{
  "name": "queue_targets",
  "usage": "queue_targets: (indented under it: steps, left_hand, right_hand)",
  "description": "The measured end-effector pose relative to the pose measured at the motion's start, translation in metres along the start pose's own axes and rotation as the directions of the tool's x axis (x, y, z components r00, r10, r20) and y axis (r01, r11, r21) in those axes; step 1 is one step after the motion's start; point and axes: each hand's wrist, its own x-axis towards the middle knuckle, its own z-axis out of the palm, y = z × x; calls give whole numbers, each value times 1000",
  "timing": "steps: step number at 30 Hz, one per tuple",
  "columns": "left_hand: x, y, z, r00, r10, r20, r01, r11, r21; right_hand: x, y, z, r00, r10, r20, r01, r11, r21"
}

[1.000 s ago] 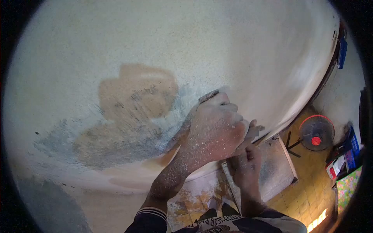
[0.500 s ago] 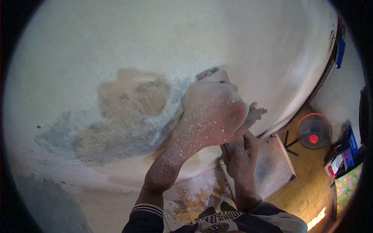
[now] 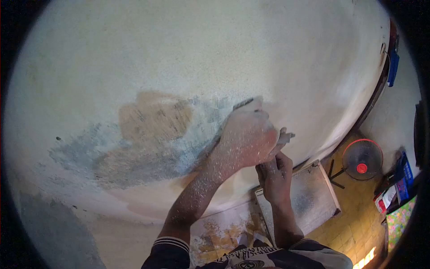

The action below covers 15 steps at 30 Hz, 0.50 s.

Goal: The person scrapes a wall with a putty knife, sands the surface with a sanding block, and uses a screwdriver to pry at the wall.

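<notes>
My left hand (image 3: 248,134), dusted with pale flakes, is wrapped round a scraping tool (image 3: 243,104) whose dark flat edge lies on the pale wall (image 3: 215,54). A grey end of a tool (image 3: 286,136) sticks out to the right of this hand. Just below and to the right, my right hand (image 3: 274,172) is closed, close under the left; what it holds, if anything, is hidden. Left of the hands the wall bears a tan patch (image 3: 154,117) and rough grey-blue scraped areas (image 3: 134,166).
Below right, a low board or table (image 3: 309,197) covered in dust stands on the yellow tiled floor (image 3: 349,228). A fan with a red rim (image 3: 363,160) stands beyond it. Blue and red packages (image 3: 396,188) and a flowered cloth (image 3: 401,219) lie at the far right.
My left hand and the tool have moved down and slightly left along the wall. My right hand has shifted slightly left. The whole view has shifted a little.
</notes>
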Motion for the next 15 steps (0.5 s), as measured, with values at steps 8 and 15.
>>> queue_targets:
  steps: [8, 15]
  left_hand:
    - [-38, 20, 26, 961, -112, -252, 49, 969, -242]
    - [-155, 103, 131, 817, -541, -197, 293, 685, -667]
  right_hand:
    - [-35, 7, -9, 999, 43, 8, -41, 990, -134]
    - [-107, 47, -65, 944, 321, 75, -247, 840, -483]
